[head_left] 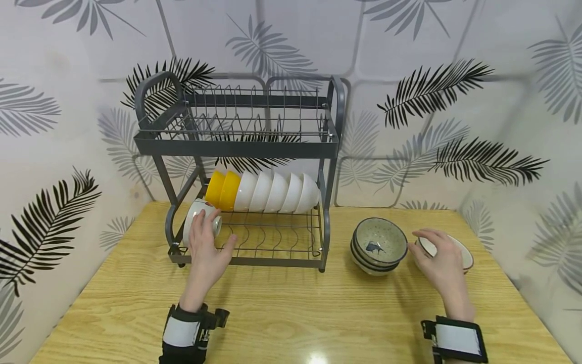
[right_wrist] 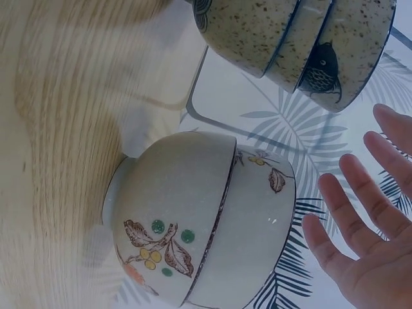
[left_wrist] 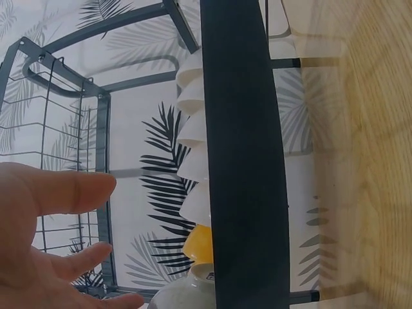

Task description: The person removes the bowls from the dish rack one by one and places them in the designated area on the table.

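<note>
My left hand [head_left: 206, 253] is at the lower left of the dish rack, its fingers spread and the thumb held apart. Its fingertips overlap a white bowl [head_left: 193, 222] that stands on its side in the front row, foot facing right. In the left wrist view that bowl [left_wrist: 183, 296] shows low in the picture, beside the fingers. Over on the right, my right hand [head_left: 441, 258] hovers with nothing in it, close over two nested white bowls [head_left: 461, 250]. The right wrist view shows those bowls [right_wrist: 174, 212] with leaf-and-berry patterns and brown rims, the fingers extended beside them.
Speckled bowls with dark rims [head_left: 381, 241] form a stack left of my right hand. Two yellow bowls [head_left: 223, 191] and several white bowls [head_left: 277, 193] line the back of the rack's lower tier. The two-tier grey rack [head_left: 236, 148] stands on a wooden table [head_left: 282, 308] against a leaf-patterned wall.
</note>
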The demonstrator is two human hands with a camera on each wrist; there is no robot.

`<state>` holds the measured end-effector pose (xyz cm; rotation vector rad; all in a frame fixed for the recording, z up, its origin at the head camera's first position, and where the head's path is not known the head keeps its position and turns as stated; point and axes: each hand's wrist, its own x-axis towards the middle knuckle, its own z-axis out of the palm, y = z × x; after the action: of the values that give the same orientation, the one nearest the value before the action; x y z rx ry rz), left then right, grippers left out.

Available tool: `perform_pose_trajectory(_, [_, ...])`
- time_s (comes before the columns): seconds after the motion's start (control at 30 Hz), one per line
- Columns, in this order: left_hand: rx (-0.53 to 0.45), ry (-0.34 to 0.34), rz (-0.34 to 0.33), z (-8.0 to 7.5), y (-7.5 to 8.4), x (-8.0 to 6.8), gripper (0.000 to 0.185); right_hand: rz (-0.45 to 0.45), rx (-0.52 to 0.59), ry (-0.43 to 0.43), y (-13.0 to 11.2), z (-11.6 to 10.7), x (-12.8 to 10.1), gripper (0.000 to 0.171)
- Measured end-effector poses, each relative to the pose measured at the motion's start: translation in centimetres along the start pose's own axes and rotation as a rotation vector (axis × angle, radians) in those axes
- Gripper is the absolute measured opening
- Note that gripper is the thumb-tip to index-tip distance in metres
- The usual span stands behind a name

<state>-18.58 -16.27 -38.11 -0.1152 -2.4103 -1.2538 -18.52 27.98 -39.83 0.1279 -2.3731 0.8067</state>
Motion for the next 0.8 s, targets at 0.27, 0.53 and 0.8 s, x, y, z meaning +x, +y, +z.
perform_pose_trajectory(0.27, [0.009,0.029,0.007,-0.2,-0.2,0.1,0.057,-0.008,-0.008,0.004,-0.2,0.2,0.1,0.026])
perform_pose_trajectory(0.53, [0.026,0.010,-0.049,-0.9,-0.3,0.1,0.058,0.001,-0.006,0.003,-0.5,0.2,0.2,0.027])
perform_pose_trajectory(0.8, [0.035,0.010,-0.059,-1.2,-0.5,0.2,0.059,-0.007,-0.003,0.008,-0.7,0.2,0.2,0.026])
